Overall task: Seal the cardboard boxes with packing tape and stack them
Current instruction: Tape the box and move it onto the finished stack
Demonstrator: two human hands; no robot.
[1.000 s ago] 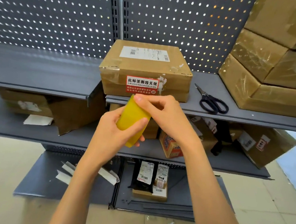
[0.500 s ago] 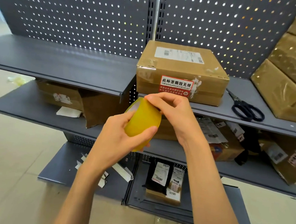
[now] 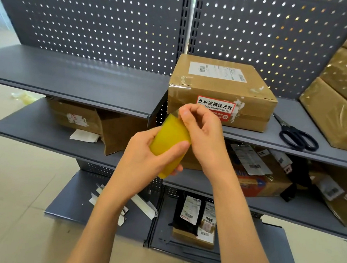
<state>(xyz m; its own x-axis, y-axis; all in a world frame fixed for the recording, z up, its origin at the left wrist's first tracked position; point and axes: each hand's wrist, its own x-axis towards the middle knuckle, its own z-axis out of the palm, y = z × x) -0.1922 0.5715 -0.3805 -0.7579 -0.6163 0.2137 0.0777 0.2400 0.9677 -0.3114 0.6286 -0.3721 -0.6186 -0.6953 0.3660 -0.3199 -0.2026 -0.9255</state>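
My left hand (image 3: 144, 160) grips a yellow roll of packing tape (image 3: 171, 138) in front of the shelves, thumb across its face. My right hand (image 3: 202, 132) sits at the roll's top edge, fingertips curled and pinching at the tape's loose end. Behind the hands, a cardboard box (image 3: 221, 87) with a white shipping label and a red sticker stands on the upper shelf (image 3: 71, 81). A stack of taped cardboard boxes (image 3: 341, 100) rises at the right of that shelf.
Black scissors (image 3: 295, 134) lie on the upper shelf between the box and the stack. The middle shelf (image 3: 41, 133) holds opened cartons and parcels. Small packages (image 3: 195, 220) and paper scraps lie on the bottom shelf. A perforated grey panel backs the rack.
The view has swung left, so the box and scissors sit further right. Both hands stay on the tape roll, the right fingers still working at its top edge.
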